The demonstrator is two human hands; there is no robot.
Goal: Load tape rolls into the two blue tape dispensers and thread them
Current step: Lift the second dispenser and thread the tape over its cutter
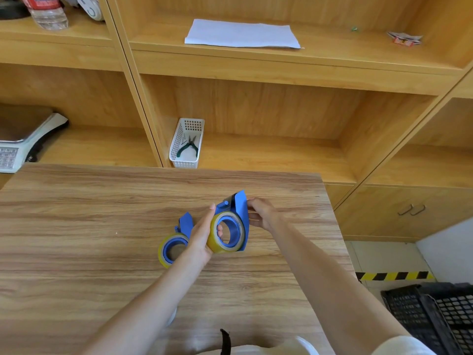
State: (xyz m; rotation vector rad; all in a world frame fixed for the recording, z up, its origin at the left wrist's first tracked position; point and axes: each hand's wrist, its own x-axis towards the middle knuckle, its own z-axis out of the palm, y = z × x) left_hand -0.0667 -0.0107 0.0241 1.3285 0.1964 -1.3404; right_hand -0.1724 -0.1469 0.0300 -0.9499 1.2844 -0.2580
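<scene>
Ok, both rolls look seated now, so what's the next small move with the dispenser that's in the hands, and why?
Probably find the tape's free end and pull it up toward the cutter. The held dispenser already carries its yellowish roll, with the left hand gripping the roll and the right hand steadying the blue shell. No tape strip shows at its top. The second dispenser lies loaded on the table.

Two bare forearms, no sleeves down to wrists, no watch, no bracelet, no rings visible. Left grip (204,234): slim fingers, short plain nails, one nail tip catching light at top. Right grip (263,213): same build, knuckles smooth, no glove. Behind right grip, far back along arm near elbow, edge of white short sleeve (401,345). Behind left grip, low at person's middle, pale garment with narrow black strap (225,340) lying over it.
</scene>
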